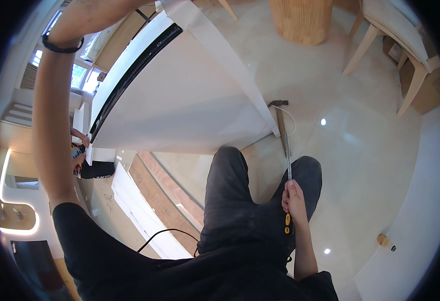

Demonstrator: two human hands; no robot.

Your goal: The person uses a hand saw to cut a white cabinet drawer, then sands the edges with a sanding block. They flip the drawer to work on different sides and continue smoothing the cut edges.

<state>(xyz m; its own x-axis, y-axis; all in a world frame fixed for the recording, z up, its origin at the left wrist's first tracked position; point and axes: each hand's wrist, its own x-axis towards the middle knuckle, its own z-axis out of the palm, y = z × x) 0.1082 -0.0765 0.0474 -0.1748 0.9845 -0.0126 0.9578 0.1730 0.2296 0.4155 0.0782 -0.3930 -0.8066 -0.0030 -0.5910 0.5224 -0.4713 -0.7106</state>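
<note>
Ok, R-hand (294, 198) tool (289, 168), ctn (431, 89) nr chair (396, 31)

Right hand (294, 196): widest passage to its right, open floor (363, 165) running to the small bottle (386, 242) low on that side. Ahead, a narrower way: hammer (280, 120) and looped white cord (295, 120) just beside the corner of the big white panel (180, 100). Panel blocks forward-left; left knee (230, 160) close against its lower edge. Small gap between knees. Floor left of knees: long boards (162, 200), black cable (166, 230) arching over. Far ahead-right: fluted pedestal (302, 20), then chair (400, 35).
</note>
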